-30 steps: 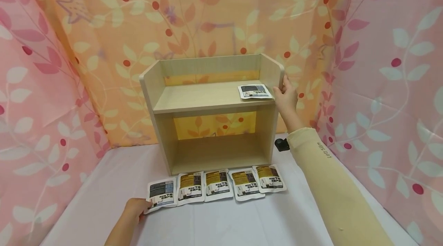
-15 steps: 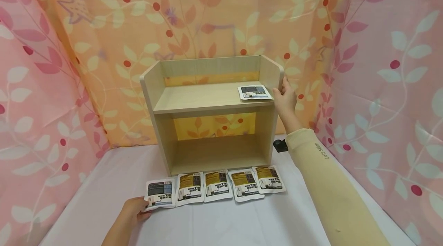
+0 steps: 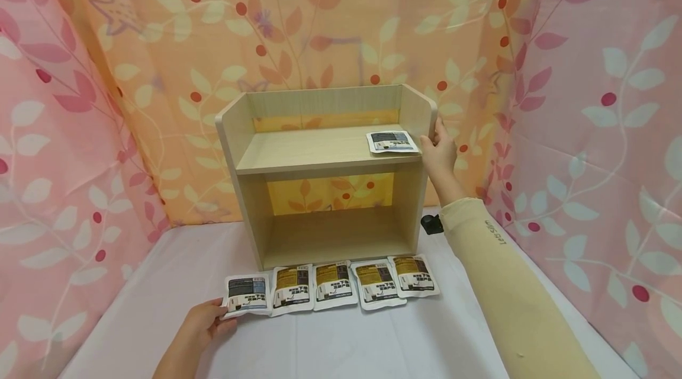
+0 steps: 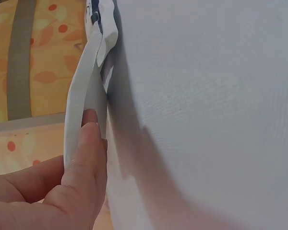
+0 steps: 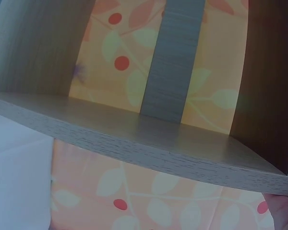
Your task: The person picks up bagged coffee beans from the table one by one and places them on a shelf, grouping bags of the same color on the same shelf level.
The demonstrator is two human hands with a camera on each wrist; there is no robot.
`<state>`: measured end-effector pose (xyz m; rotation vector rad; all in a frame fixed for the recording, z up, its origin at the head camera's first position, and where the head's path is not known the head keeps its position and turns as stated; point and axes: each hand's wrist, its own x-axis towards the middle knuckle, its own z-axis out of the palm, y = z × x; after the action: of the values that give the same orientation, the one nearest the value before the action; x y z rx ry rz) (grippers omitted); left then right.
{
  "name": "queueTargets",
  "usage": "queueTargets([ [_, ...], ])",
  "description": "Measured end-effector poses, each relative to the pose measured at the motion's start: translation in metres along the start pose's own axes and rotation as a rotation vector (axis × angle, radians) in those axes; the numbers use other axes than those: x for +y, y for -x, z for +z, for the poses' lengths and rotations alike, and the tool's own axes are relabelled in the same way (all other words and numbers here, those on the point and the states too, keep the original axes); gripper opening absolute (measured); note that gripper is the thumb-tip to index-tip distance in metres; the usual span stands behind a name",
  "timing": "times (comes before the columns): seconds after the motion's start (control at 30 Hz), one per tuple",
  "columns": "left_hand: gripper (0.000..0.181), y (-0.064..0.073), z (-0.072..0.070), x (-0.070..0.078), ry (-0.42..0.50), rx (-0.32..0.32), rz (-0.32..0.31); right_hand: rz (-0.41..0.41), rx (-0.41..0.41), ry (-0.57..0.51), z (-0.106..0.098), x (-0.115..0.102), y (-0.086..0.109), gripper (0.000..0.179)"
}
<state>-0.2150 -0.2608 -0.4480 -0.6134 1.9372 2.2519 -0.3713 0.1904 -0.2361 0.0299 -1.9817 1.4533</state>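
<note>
In the head view my left hand (image 3: 201,324) pinches the lower left corner of a white pouch with a dark blue label (image 3: 247,295), at the left end of a row. The left wrist view shows this pouch (image 4: 81,96) edge-on, its edge between thumb and fingers (image 4: 86,148). My right hand (image 3: 441,157) grips the right side panel of a pale wooden shelf (image 3: 325,164) at the height of its upper board. In the right wrist view only a bit of that hand (image 5: 281,211) shows, at the shelf's edge. Another blue-labelled pouch (image 3: 392,142) lies on the upper board, near the right hand.
Several brown-and-yellow-labelled pouches (image 3: 334,286) continue the row along the shelf's front foot, some overlapping. A small black object (image 3: 432,224) sits on the white cloth (image 3: 330,343) right of the shelf. Flowered curtains (image 3: 319,23) stand behind and at both sides.
My left hand has shifted slightly left, and the near left corner of its pouch has come up a little. The right hand keeps its grip on the shelf.
</note>
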Motion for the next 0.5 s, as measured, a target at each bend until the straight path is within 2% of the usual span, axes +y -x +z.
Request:
queueTargets([
  [0.3, 0.047, 0.004, -0.002, 0.006, -0.007, -0.003, 0.03, 0.004, 0.0, -0.008, 0.0, 0.0, 0.001, 0.058],
  [0.5, 0.049, 0.01, 0.001, 0.012, 0.017, -0.034, 0.052, 0.007, 0.002, -0.016, 0.0, 0.0, 0.0, 0.058],
])
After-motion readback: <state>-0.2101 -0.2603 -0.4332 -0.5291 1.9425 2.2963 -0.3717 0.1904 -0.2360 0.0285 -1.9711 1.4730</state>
